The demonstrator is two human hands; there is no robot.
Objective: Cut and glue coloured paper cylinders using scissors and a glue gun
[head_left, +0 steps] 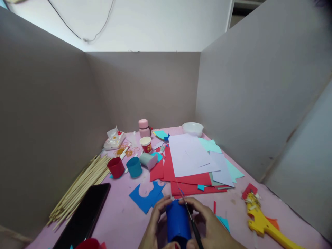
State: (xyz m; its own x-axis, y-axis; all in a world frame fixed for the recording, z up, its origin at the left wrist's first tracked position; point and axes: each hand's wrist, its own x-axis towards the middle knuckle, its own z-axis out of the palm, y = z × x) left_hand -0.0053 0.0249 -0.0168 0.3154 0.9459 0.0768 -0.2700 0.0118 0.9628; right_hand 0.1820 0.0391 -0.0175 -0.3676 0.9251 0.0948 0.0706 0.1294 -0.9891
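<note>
A blue paper tube (177,219) stands between my two hands at the bottom centre, its near end open. My left hand (158,221) wraps its left side, fingertips at the far rim and thumb low at the near end. My right hand (204,221) closes on the right side of the tube. Held in that hand too is a slim tool (194,226) with a black handle and a thin metal shaft, slanting along the tube; its exact kind is unclear. Just beyond my left hand lies a cut blue paper scrap (145,200).
A phone (85,214) and bamboo sticks (83,186) lie left. Further back are red (116,167) and teal (134,167) paper cups. White sheets (190,155) cover red paper (186,190). A yellow glue gun (264,221) lies right. Grey partitions (145,86) surround the table.
</note>
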